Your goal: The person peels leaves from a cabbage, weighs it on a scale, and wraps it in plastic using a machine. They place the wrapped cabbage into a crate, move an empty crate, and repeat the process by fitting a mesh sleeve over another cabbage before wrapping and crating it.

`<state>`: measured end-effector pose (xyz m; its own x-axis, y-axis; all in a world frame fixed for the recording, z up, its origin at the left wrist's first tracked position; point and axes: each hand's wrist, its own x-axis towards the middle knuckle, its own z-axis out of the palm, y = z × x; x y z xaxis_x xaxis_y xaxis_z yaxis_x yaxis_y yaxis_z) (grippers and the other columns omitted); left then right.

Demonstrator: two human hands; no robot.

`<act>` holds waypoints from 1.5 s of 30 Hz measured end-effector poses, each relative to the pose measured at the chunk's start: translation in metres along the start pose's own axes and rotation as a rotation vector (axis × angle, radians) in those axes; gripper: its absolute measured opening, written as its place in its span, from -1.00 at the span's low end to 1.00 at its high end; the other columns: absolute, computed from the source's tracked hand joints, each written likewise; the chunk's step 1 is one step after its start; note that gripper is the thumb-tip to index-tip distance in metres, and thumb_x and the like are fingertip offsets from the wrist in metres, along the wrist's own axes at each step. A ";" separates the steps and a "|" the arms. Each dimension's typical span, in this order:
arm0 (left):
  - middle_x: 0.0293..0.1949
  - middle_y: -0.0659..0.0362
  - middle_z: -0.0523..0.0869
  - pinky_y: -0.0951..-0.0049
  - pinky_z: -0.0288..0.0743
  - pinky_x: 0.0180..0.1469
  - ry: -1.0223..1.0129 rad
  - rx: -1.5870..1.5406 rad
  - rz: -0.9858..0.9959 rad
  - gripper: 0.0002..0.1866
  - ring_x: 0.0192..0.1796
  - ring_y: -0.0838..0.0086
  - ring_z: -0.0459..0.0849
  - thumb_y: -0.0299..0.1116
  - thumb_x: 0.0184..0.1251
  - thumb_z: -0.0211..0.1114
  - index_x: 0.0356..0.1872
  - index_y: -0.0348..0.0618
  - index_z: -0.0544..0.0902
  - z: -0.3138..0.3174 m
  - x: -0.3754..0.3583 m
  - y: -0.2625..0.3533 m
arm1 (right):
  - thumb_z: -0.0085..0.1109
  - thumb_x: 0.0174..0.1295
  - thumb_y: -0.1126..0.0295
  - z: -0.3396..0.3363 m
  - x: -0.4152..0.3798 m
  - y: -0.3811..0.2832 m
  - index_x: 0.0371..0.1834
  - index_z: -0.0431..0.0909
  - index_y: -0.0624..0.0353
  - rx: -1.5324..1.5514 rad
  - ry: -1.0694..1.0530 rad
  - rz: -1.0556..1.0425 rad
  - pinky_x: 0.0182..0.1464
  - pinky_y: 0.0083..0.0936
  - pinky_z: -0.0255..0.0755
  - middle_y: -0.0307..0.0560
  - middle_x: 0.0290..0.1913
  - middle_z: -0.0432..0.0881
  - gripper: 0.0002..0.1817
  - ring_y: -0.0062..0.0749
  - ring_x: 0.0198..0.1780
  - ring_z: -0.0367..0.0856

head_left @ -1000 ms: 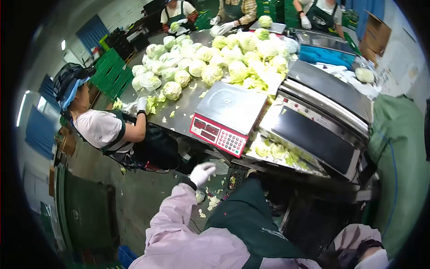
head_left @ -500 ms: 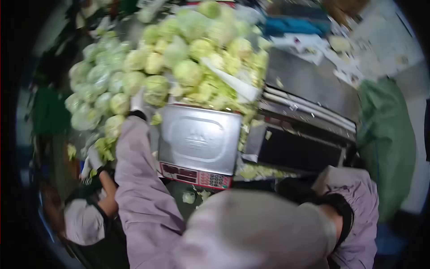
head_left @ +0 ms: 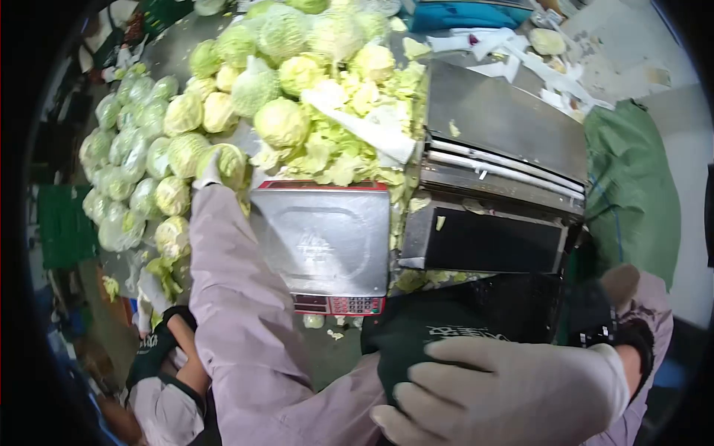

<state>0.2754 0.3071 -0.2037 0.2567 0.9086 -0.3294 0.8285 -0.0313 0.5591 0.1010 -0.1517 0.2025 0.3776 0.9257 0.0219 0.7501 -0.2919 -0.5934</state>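
Observation:
My left hand [head_left: 210, 171], in a white glove, reaches forward and is closed against the left side of a pale green cabbage [head_left: 232, 165]. The cabbage sits just beyond the near-left corner of a pile, and the hand partly covers it. In front of my body, my right hand [head_left: 513, 386] is raised in a greyish-white glove, back upward. Its fingers are extended and slightly apart, and nothing shows in it. Between the two hands lies the flat metal pan of a weighing scale [head_left: 323, 238], with a red keypad [head_left: 353, 305] on its near side.
Film-wrapped cabbages [head_left: 119, 178] crowd the left, with loose leaves [head_left: 338, 152] behind the scale. A metal machine [head_left: 506, 123] with white rollers and a black plate [head_left: 494, 238] stands right, beside a green sack [head_left: 632, 193]. A co-worker's gloved hand [head_left: 154, 291] is at lower left.
My left hand has moved onto the cabbage from beside it. My right hand, blurred and low before, has moved right, and its fingers now show. The camera view has shifted slightly.

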 end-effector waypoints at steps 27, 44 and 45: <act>0.24 0.03 0.41 0.27 0.40 0.26 -1.617 -0.938 0.493 0.00 0.26 0.30 0.45 -0.09 -0.03 0.50 0.40 -0.23 0.15 -0.006 -0.514 0.025 | 0.08 0.38 0.35 0.053 -0.249 0.210 0.41 0.18 0.29 1.010 0.593 0.464 0.18 -0.53 0.38 -0.01 0.22 0.48 -0.42 -0.47 0.06 0.54; 0.27 0.01 0.33 0.23 0.35 0.32 -0.502 -0.710 0.763 0.16 0.29 0.24 0.39 -0.45 -0.24 0.60 0.43 -0.16 0.01 -0.089 -0.364 -0.102 | 0.05 0.23 0.18 0.182 0.040 0.317 0.02 0.65 -0.14 -0.658 -0.150 0.631 -0.02 -0.13 0.40 -0.07 -0.24 0.67 -0.67 -0.03 -0.13 0.61; 0.30 -0.01 0.28 0.22 0.32 0.34 -0.467 -0.654 0.805 0.22 0.31 0.22 0.37 -0.42 -0.30 0.65 0.43 -0.17 -0.01 -0.081 -0.346 -0.117 | 0.05 0.23 0.18 0.179 0.048 0.314 0.02 0.65 -0.14 -0.665 -0.155 0.623 -0.02 -0.13 0.40 -0.07 -0.24 0.67 -0.67 -0.03 -0.13 0.61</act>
<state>0.0492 0.0303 -0.0941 0.8706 0.4743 0.1307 -0.0446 -0.1884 0.9811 0.2575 -0.1553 -0.1268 0.7767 0.5630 -0.2825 0.6114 -0.7817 0.1232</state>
